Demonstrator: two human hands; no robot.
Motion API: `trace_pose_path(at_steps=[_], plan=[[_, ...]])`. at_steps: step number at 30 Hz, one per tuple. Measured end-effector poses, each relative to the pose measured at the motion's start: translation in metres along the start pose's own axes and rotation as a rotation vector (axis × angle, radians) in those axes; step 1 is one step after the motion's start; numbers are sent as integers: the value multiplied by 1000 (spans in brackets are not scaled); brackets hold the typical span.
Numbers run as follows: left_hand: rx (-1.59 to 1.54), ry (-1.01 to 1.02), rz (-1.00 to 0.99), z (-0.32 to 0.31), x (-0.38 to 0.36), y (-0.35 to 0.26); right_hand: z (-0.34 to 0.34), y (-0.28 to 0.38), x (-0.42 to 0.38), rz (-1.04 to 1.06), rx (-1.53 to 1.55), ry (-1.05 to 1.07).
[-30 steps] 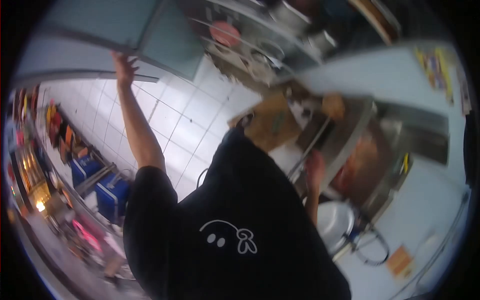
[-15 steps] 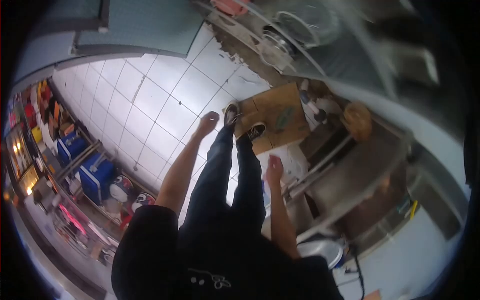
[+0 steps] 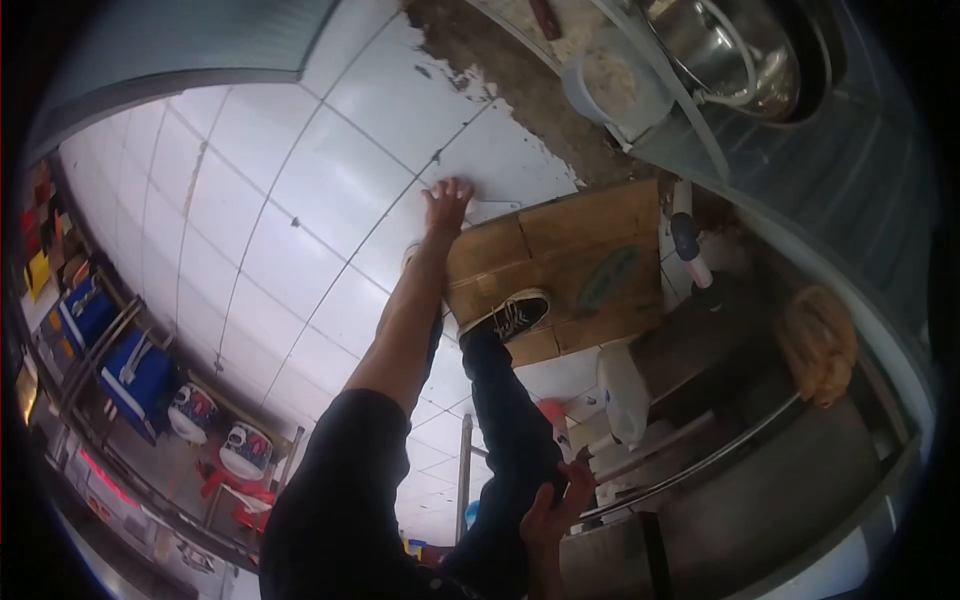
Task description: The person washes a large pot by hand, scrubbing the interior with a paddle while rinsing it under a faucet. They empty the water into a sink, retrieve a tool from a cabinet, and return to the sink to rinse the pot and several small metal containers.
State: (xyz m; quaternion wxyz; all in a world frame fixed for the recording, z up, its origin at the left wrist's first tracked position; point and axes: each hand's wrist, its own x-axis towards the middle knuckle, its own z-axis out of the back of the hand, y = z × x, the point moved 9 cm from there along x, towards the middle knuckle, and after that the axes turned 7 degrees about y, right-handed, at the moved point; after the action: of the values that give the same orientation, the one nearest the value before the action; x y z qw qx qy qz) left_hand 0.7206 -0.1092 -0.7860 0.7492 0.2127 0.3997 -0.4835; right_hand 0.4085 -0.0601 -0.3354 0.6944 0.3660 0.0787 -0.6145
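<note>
My left hand [image 3: 447, 208] reaches forward over the white tiled floor [image 3: 370, 130], fingers spread, nothing in it. It is beside the edge of a flattened cardboard sheet [image 3: 560, 235] that lies on the floor. One of my black laced shoes [image 3: 512, 316] stands on that cardboard; the other is mostly hidden behind my left forearm. My right hand [image 3: 557, 505] is back beside my right leg [image 3: 510, 420], close to a metal rail, with its fingers apart and no object in it.
At the upper right, a white container with pale contents [image 3: 612, 85] and a steel bowl [image 3: 730, 50] stand on a shelf. A white plastic jug [image 3: 624, 395] and a brown plastic bag [image 3: 818, 345] are on the right. Blue boxes [image 3: 140, 380] line the left side.
My left hand has moved forward and opened out over the floor. My right hand has drawn back toward my leg. The view has dropped closer to the floor and cardboard.
</note>
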Motion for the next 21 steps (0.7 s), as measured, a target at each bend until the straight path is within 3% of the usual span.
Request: trace_pose_path(at_steps=[2,5,7,8,9,10,11,12,14,15,17,18,20,21], plan=[[-8,43,31,-7,-1,-4,-5,-6,-6,-65,22,13],[-167,-102,10,-41,2,14,-6,9,-5,-127,-18,87],[-426,-28,-69,-20,-21,21,-1,2,-12,-100,38,4],[-304,-66,-274,-20,-27,14,1,-2,-18,-114,77,-18],[-702,103,-143,-1,-64,24,5,-2,-23,-133,127,-38],[-555,-42,-241,38,-102,13,17,-1,-28,-115,173,-95],[-833,-19,-231,52,-127,12,23,-6,-34,-107,287,-120],[-716,-19,-296,70,-154,5,35,-11,-42,-117,304,-185],[-433,-71,-742,113,-226,-40,73,0,-74,-86,375,-327],[-467,229,-636,138,-277,-70,100,7,-92,-45,417,-410],[-284,465,-797,206,-409,-156,186,49,-136,98,310,-443],[-244,613,-773,226,-473,-189,221,70,-162,128,188,-334],[-200,767,-975,273,-604,-264,281,83,-232,82,52,-394],[-205,819,-1165,294,-674,-309,304,77,-265,48,76,-456]])
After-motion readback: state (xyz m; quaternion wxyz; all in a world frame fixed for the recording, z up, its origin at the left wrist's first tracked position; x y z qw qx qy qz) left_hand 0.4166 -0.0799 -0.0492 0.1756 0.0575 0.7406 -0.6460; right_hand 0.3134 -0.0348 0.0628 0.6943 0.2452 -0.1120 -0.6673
